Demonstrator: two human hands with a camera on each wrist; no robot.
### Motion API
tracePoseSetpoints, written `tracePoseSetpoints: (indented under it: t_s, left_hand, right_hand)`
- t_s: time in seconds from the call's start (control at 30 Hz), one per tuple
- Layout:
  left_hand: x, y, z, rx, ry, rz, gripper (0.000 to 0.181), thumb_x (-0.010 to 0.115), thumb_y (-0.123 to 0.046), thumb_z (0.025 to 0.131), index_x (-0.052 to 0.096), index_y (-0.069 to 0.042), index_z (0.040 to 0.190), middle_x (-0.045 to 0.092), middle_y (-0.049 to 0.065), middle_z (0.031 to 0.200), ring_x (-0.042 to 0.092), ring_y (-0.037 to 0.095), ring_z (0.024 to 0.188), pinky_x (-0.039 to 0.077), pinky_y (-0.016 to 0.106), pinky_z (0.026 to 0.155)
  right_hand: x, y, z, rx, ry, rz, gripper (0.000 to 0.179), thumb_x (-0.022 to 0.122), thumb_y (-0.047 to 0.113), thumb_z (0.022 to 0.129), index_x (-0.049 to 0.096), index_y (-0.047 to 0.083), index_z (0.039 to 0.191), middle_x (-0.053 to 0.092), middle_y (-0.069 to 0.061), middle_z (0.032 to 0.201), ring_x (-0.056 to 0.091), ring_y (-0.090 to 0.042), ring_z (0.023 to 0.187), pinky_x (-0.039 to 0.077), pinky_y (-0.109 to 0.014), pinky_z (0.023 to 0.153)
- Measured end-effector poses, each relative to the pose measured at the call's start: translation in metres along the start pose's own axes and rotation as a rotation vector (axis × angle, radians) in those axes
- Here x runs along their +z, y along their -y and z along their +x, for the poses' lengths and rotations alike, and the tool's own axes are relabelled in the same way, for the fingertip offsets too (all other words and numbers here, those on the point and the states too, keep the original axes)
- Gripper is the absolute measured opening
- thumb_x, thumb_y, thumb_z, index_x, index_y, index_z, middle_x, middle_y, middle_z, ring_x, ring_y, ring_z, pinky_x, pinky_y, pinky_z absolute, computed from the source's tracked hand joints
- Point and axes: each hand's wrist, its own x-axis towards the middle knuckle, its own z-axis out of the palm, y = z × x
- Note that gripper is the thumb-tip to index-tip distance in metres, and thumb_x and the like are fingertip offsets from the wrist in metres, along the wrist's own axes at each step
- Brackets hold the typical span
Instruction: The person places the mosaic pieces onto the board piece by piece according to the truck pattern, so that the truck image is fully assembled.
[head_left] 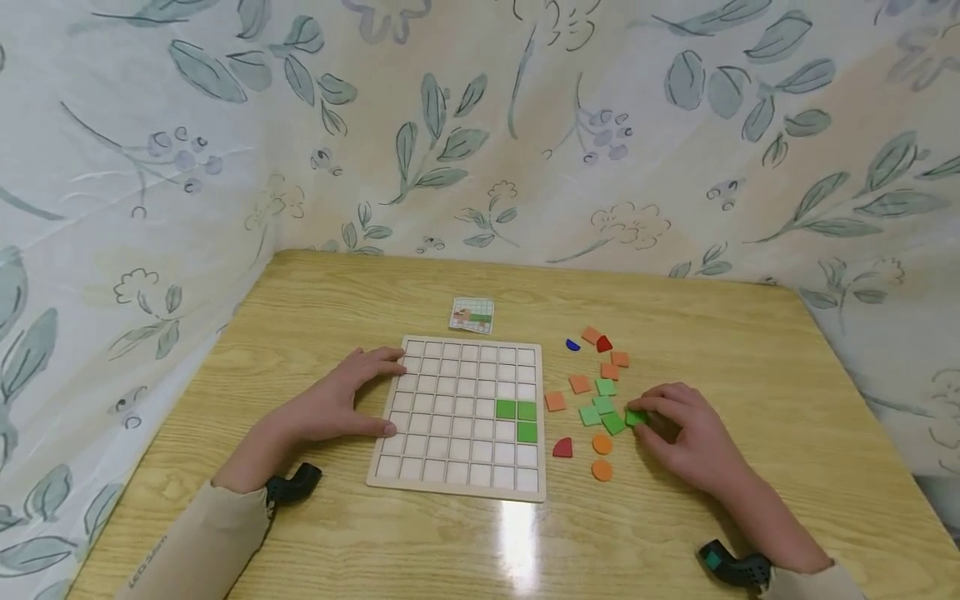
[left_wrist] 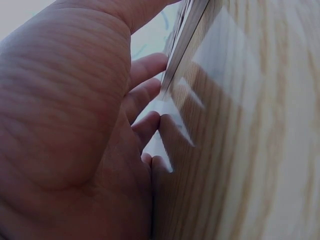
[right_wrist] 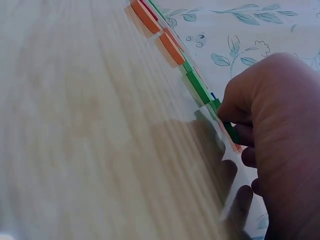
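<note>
A wooden grid board (head_left: pixel 446 427) lies flat on the table, with three dark green squares (head_left: pixel 527 432) set in cells along its right side. My left hand (head_left: pixel 333 406) touches the board's left edge, thumb and fingers spread apart. Right of the loose pieces, my right hand (head_left: pixel 693 437) pinches a dark green square tile (head_left: pixel 635 417) between thumb and fingers. The right wrist view shows this tile (right_wrist: pixel 230 131) tilted at the fingertips, low by the tabletop. Another dark green tile (head_left: pixel 613 423) lies just left of it, near several light green tiles (head_left: pixel 590 415).
Several orange squares (head_left: pixel 580 384), two orange discs (head_left: pixel 602 444), a red quarter-circle (head_left: pixel 562 447), a second red piece (head_left: pixel 604 343) and a blue half-disc (head_left: pixel 573 344) lie right of the board. A small picture card (head_left: pixel 472 316) lies behind it. Patterned fabric (head_left: pixel 480 150) hangs behind the table.
</note>
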Motion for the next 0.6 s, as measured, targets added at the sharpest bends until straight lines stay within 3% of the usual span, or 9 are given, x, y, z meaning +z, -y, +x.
tracePoseSetpoints:
  t_s: [0.27, 0.6]
  left_hand:
    - [-0.001, 0.002, -0.003, -0.001, -0.007, 0.005, 0.088, 0.095, -0.045, 0.085, 0.056, -0.012, 0.158, 0.034, 0.007, 0.176, 0.021, 0.034, 0.165, 0.000, 0.061, 0.134]
    - [0.001, -0.003, 0.000, -0.040, 0.008, 0.012, 0.091, 0.093, -0.051, 0.085, 0.054, -0.017, 0.160, 0.032, 0.001, 0.177, 0.015, 0.033, 0.166, 0.001, 0.059, 0.134]
  right_hand:
    - [0.011, 0.003, 0.007, 0.002, -0.038, 0.069, 0.035, 0.087, -0.005, 0.080, 0.083, 0.010, 0.112, 0.073, 0.002, 0.112, 0.062, -0.018, 0.106, 0.042, -0.013, 0.097]
    - [0.017, 0.012, 0.010, -0.049, -0.059, 0.038, 0.032, 0.087, -0.002, 0.080, 0.083, 0.007, 0.111, 0.073, -0.001, 0.113, 0.062, -0.022, 0.106, 0.044, -0.020, 0.098]
